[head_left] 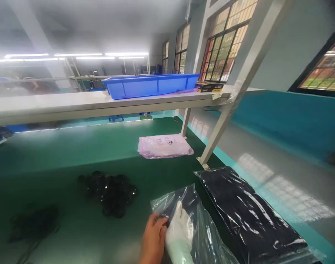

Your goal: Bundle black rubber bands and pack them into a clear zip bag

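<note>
My left hand [153, 238] is bare and sits at the bottom centre, its fingers curled on the mouth edge of a clear plastic bag [203, 234]. My right hand [180, 231] wears a white glove and is slid inside that bag, fingers stretched forward and together. It lies against a dark item [188, 203] in the bag. The bag rests on the green table mat [74, 154].
A flat stack of bagged dark goods [250, 212] lies right of the hands. A black heap of small parts [109, 192] and a second dark heap [32, 223] lie to the left. A pink bag [164, 146] lies farther back. Overhead, a shelf [74, 104] carries a blue tray [151, 85] and a small box [210, 87]; a slanted post [225, 117] stands near.
</note>
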`<state>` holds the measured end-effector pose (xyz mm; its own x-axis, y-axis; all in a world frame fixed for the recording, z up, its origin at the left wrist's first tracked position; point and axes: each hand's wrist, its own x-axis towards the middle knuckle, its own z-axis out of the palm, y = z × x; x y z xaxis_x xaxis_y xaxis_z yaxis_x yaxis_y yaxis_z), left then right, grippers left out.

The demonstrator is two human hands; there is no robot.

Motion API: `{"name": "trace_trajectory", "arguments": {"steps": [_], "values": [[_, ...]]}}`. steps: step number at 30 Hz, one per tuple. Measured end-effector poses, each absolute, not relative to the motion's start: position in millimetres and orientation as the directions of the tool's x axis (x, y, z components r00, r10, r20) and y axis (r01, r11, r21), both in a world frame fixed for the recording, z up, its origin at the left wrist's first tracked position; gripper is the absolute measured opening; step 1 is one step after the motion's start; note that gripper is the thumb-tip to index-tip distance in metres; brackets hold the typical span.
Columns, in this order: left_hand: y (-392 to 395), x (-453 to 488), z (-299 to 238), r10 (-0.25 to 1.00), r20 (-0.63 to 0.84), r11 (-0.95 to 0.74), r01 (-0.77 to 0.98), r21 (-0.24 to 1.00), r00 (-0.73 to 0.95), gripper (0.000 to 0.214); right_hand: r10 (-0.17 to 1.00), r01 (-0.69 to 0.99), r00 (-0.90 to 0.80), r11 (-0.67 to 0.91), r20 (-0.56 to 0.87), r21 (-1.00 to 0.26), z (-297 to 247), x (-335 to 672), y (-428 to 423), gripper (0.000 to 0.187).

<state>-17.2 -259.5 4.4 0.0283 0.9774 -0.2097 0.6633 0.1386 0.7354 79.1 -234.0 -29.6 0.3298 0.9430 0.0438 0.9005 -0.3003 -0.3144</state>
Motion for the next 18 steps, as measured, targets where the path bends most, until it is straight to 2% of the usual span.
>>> {"name": "trace_trajectory", "arguments": {"steps": [3, 7, 9, 12, 15, 18], "values": [[-249, -22, 1, 0.973, -0.221, 0.120, 0.658, 0.743, 0.072, 0.038, 0.960, 0.908, 0.279, -0.253, 0.030, -0.334, -38, 88, -234, 0.082], [-270, -32, 0, 0.969, -0.213, 0.101, 0.590, 0.801, 0.123, 0.041, 0.961, 0.861, 0.220, -0.271, -0.165, -0.430, -31, 99, -238, 0.095], [-287, -27, 1, 0.965, -0.243, 0.145, 0.565, 0.812, 0.102, 0.042, 0.951, 0.854, 0.224, -0.298, -0.214, -0.426, -21, 100, -239, 0.099], [-291, 5, 4, 0.941, -0.333, 0.240, 0.564, 0.791, 0.067, 0.044, 0.950, 0.877, 0.236, -0.299, -0.205, -0.375, -7, 96, -240, 0.096], [-269, 49, 8, 0.943, -0.324, 0.228, 0.554, 0.801, 0.080, 0.053, 0.949, 0.887, 0.254, -0.304, -0.185, -0.347, 0, 90, -242, 0.089], [-251, 74, 14, 0.946, -0.312, 0.219, 0.542, 0.811, 0.085, 0.056, 0.954, 0.891, 0.251, -0.294, -0.165, -0.346, 0, 87, -249, 0.093]]}}
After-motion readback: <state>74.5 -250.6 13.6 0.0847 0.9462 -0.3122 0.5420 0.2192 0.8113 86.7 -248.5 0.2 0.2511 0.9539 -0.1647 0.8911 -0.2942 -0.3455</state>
